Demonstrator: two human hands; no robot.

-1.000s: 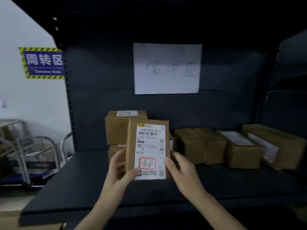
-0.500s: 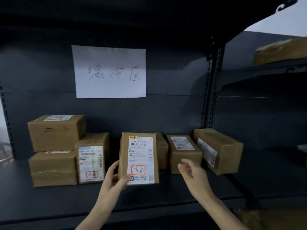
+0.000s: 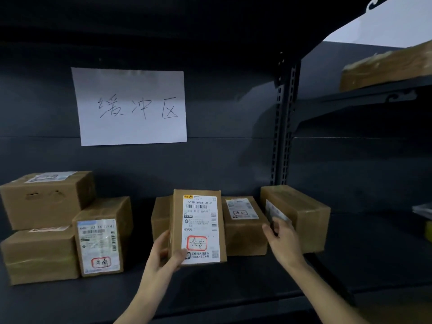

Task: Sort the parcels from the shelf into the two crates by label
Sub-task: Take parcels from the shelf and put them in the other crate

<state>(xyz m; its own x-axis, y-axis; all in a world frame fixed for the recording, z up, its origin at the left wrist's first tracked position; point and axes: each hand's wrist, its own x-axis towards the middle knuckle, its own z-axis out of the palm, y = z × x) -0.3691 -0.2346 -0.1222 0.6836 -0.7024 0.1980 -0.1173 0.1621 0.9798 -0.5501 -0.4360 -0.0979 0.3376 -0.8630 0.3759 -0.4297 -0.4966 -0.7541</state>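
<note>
Head view: left hand [image 3: 163, 256] clamps the upright labelled parcel [image 3: 198, 226] by its lower left corner above the shelf [image 3: 210, 284] front edge; right hand [image 3: 281, 239], fingers loosely apart, touches nothing.

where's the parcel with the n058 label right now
Centre of the head view, the N058 parcel is upright in the left hand, in front of the shelf parcels.

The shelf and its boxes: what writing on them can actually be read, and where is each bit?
"缓冲区": handwritten on the white paper sheet on the shelf's back wall.
"502B N058 00 61", "N058" and, ringed in red, "泰安": label of the held box, gripped by the left hand.
"济南" ringed in red: label of the upright box on the left.
Other labels: too blurred to read.
</note>
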